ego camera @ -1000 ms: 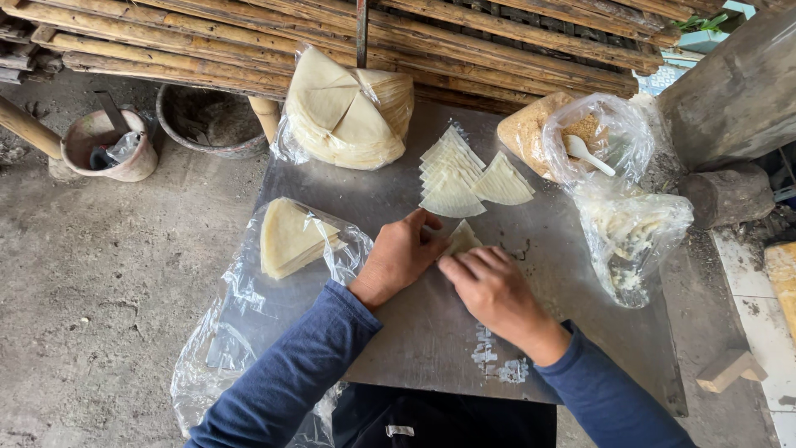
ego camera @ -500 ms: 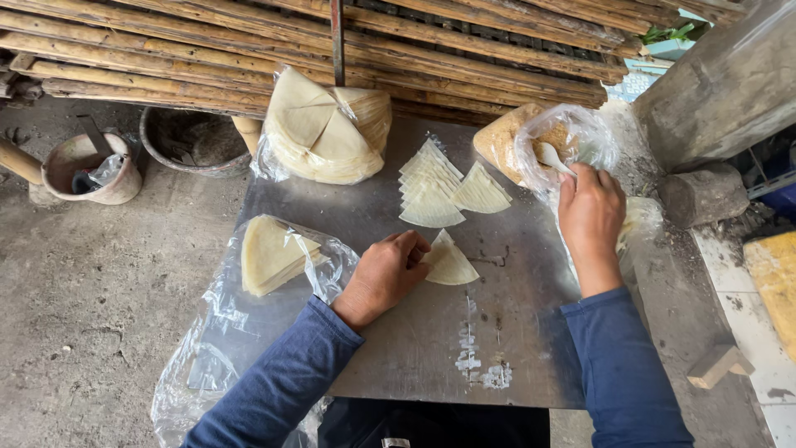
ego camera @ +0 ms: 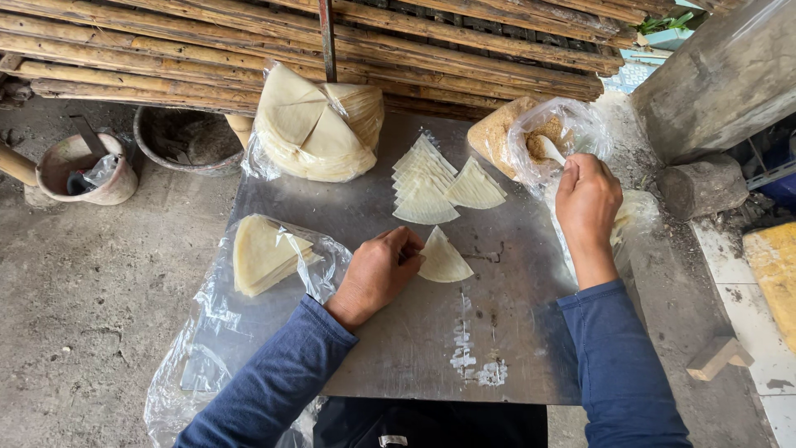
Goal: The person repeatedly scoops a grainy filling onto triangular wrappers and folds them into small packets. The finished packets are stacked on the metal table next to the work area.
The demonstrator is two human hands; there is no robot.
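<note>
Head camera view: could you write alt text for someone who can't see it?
A person's left hand presses a pale triangular wrapper on a grey metal table, while the right hand holds a white spoon in a plastic bag of brown filling. More wrappers lie stacked nearby.

A grey metal table point(ego camera: 390, 348) is carrying a bagged stack of wedge-shaped wrappers point(ego camera: 265, 257) at the left, a bigger bagged pile point(ego camera: 319, 124) at the far edge, fanned wrappers point(ego camera: 431, 178) mid-table, one single wrapper point(ego camera: 444, 259) nearer, and a bag of filling point(ego camera: 539, 137) at the far right.
</note>
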